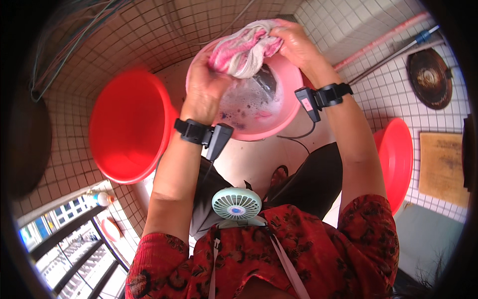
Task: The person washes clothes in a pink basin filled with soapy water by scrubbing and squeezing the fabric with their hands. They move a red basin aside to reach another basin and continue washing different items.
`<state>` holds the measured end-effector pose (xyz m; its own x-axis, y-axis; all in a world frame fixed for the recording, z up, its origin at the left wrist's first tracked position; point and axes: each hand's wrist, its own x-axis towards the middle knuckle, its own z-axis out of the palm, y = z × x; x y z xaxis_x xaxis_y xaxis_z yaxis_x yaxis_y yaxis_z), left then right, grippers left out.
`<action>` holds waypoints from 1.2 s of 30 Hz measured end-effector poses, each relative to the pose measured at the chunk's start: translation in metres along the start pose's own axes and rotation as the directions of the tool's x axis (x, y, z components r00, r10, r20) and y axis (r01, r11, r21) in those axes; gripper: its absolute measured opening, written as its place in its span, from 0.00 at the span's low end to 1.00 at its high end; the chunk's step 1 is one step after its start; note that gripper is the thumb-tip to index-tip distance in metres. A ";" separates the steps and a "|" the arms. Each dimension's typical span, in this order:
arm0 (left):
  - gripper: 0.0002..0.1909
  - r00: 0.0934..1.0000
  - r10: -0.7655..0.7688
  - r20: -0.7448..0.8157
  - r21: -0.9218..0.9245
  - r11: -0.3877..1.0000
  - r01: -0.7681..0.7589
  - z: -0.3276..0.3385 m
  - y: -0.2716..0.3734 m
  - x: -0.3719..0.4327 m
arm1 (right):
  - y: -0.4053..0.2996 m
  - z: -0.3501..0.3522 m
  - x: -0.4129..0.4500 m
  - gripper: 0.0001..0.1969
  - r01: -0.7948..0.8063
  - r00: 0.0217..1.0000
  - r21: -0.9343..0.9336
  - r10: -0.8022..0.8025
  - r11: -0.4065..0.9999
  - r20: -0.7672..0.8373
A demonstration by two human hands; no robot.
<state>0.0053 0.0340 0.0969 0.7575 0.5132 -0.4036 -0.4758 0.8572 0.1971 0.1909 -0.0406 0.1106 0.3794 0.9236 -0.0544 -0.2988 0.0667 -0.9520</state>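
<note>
A pink and white towel (244, 52), bunched and twisted, is stretched between my two hands above the pink basin (293, 112). My left hand (207, 82) grips its lower left end, slightly blurred. The upper right end is in the fist of my right hand (297, 43), whose skin looks wet. Soapy water (246, 106) with foam and bubbles fills the bottom of the basin. A dark piece of cloth or similar item (266, 82) lies partly in the suds, and its exact kind is unclear. The towel hides part of the basin's far side.
A red basin (129, 127) stands at my left, and another red basin (397, 160) is at my right. Cables (298, 137) run from wrist-worn devices. A small fan (237, 203) hangs at my chest. A wooden board (442, 168) and a round pan or lid (429, 78) rest along the tiled wall.
</note>
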 end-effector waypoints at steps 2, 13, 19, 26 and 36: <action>0.20 0.994 -0.014 0.107 0.071 0.997 0.007 -0.024 0.015 0.017 | 0.007 0.008 -0.011 0.16 -0.161 0.967 -0.204 0.114 0.965 -0.228; 0.23 0.865 -0.134 0.483 0.865 -0.079 -0.495 -0.039 -0.020 0.001 | -0.024 -0.027 -0.128 0.11 0.022 1.000 -0.972 -0.001 -0.234 0.023; 0.36 0.885 -0.158 0.439 0.841 0.420 -0.342 -0.068 -0.026 0.021 | -0.164 0.009 -0.310 0.11 -0.085 0.850 -0.877 -0.425 0.473 -0.312; 0.15 0.920 -0.373 0.123 0.874 0.479 0.077 -0.073 -0.045 0.067 | -0.180 0.086 -0.597 0.16 -0.512 0.012 -0.342 -0.392 0.787 -0.920; 0.18 0.857 -0.485 0.176 0.847 0.518 0.119 -0.054 -0.050 0.059 | 0.087 0.144 -0.792 0.08 0.154 -0.562 0.471 0.469 0.869 -0.681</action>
<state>0.0491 0.0187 0.0147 0.9583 0.0316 -0.2839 0.2223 0.5417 0.8106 -0.2616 -0.7118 0.1147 0.2428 -0.7451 -0.6212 -0.6135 0.3782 -0.6933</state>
